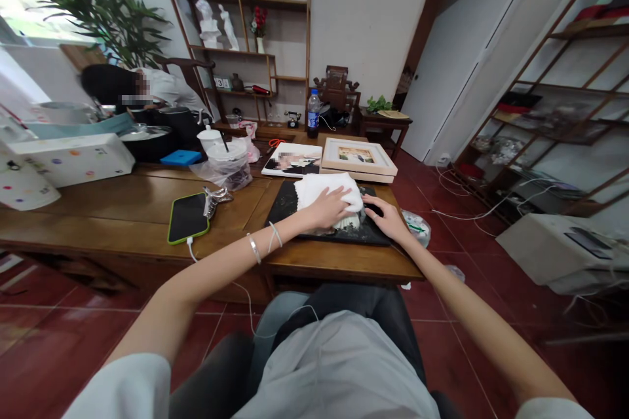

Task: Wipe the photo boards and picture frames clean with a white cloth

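A dark picture frame (289, 206) lies flat near the front edge of the wooden table (122, 209). A white cloth (319, 186) lies on top of it. My left hand (327, 208) presses flat on the cloth, fingers stretched out and bracelets on the wrist. My right hand (388, 216) rests on the frame's right edge, fingers laid flat against it. A pale patch of the picture shows under the cloth between both hands.
A phone in a green case (188, 217) lies left of the frame, cable attached. Behind are a light framed picture (358, 158), a photo print (292, 160), a lidded drink cup (227, 160), a water bottle (313, 114), white boxes (73, 158). Another person (142, 88) bends at far left.
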Demonstrator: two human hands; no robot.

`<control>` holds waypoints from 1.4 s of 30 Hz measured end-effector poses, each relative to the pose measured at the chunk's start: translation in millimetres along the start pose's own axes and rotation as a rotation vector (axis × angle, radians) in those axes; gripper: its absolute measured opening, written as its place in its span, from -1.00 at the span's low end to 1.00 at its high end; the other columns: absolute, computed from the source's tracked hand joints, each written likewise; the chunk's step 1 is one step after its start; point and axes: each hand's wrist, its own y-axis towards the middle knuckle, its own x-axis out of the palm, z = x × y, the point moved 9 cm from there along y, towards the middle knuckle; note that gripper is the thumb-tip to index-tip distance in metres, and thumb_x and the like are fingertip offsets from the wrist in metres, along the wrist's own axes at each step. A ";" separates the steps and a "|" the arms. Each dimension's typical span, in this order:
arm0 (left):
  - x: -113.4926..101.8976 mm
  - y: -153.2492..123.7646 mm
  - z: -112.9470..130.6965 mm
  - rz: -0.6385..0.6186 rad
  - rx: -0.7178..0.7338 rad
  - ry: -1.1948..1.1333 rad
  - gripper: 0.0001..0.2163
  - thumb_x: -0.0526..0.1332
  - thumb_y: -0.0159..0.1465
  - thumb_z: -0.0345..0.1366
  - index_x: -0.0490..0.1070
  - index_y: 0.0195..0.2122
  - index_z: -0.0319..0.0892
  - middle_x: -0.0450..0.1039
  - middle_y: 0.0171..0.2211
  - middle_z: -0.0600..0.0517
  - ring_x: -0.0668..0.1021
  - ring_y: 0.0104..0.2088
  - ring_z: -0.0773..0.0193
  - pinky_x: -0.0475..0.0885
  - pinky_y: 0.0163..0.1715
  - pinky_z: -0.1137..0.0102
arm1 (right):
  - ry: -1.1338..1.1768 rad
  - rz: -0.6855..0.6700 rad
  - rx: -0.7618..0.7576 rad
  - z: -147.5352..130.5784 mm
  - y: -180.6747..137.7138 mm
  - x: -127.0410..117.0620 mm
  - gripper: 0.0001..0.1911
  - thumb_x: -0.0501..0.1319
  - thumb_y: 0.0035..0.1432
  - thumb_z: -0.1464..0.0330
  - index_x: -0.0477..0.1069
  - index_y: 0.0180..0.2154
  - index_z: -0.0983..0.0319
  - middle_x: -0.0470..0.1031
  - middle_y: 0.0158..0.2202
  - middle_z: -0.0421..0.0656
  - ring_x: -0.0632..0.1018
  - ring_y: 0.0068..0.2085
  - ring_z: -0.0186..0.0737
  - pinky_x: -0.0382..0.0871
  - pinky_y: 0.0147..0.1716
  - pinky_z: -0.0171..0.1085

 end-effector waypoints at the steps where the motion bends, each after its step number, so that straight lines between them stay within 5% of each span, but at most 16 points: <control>1: -0.6 -1.9 6.5 0.003 -0.007 0.029 -0.67 -0.06 0.41 -0.20 0.38 0.07 -0.09 -0.02 0.33 -0.10 0.07 0.32 -0.01 0.15 0.16 -0.02 | 0.002 -0.001 0.004 1.4 0.2 0.4 -0.70 0.15 0.14 0.37 0.51 -0.08 0.16 0.47 0.07 -0.08 0.43 0.13 -0.07 0.20 0.19 0.00; 7: -5.8 -45.9 64.4 -0.031 0.020 0.180 -0.74 0.10 0.31 -0.34 0.50 -0.05 -0.13 0.00 0.33 -0.12 0.13 0.27 -0.23 0.23 0.07 -0.13 | 0.033 0.005 0.003 2.7 0.6 0.5 -0.68 0.11 0.14 0.43 0.52 -0.10 0.13 0.48 0.06 -0.13 0.42 0.14 -0.09 0.20 0.20 0.00; 14: -13.5 -86.7 97.7 0.081 0.178 0.154 -0.74 0.04 0.35 -0.25 0.52 -0.12 -0.09 -0.01 0.33 -0.02 0.11 0.30 -0.10 0.19 0.13 -0.03 | 0.048 0.007 0.003 -1.7 0.1 -0.2 -0.71 0.13 0.15 0.39 0.52 -0.10 0.14 0.49 0.05 -0.11 0.44 0.13 -0.09 0.22 0.19 -0.02; 18: -10.7 -70.6 72.8 0.033 0.111 0.127 -0.73 0.01 0.38 -0.25 0.47 -0.04 -0.07 0.03 0.32 -0.02 0.13 0.30 -0.01 0.18 0.15 0.03 | 0.023 0.001 -0.006 -2.4 0.1 0.6 -0.69 0.12 0.15 0.40 0.51 -0.09 0.17 0.48 0.05 -0.08 0.43 0.13 -0.08 0.20 0.20 -0.01; 23: -4.5 -36.1 10.4 -0.040 -0.022 0.025 -0.69 -0.03 0.40 -0.22 0.40 0.06 -0.07 -0.01 0.33 -0.08 0.08 0.31 -0.06 0.16 0.14 -0.04 | -0.006 0.000 -0.004 -1.6 0.1 0.5 -0.70 0.13 0.15 0.39 0.51 -0.09 0.17 0.48 0.05 -0.06 0.43 0.13 -0.06 0.21 0.19 0.00; 30: 2.7 -18.2 -36.6 0.041 -0.095 0.007 -0.64 -0.09 0.42 -0.15 0.44 0.03 -0.07 -0.01 0.33 -0.05 0.06 0.32 -0.04 0.06 0.19 -0.06 | -0.004 0.006 -0.017 -2.7 0.1 0.0 -0.71 0.12 0.16 0.38 0.51 -0.10 0.16 0.49 0.04 -0.07 0.43 0.13 -0.07 0.21 0.19 0.00; 34: 0.7 -28.2 -14.5 0.048 -0.060 0.075 -0.68 -0.05 0.41 -0.23 0.45 0.02 -0.01 0.02 0.32 -0.03 0.09 0.31 -0.07 0.12 0.16 -0.10 | -0.009 0.009 -0.010 -2.7 -0.2 0.0 -0.70 0.13 0.16 0.38 0.51 -0.10 0.16 0.49 0.04 -0.07 0.44 0.13 -0.08 0.21 0.19 0.00; 42: -9.1 -91.2 70.4 0.002 0.102 0.162 -0.77 0.10 0.32 -0.30 0.53 -0.11 -0.10 0.03 0.32 -0.08 0.13 0.29 -0.17 0.21 0.12 -0.08 | -0.001 0.007 -0.015 -3.3 0.3 -0.1 -0.69 0.13 0.14 0.42 0.51 -0.11 0.12 0.50 0.03 -0.13 0.45 0.12 -0.10 0.22 0.18 0.00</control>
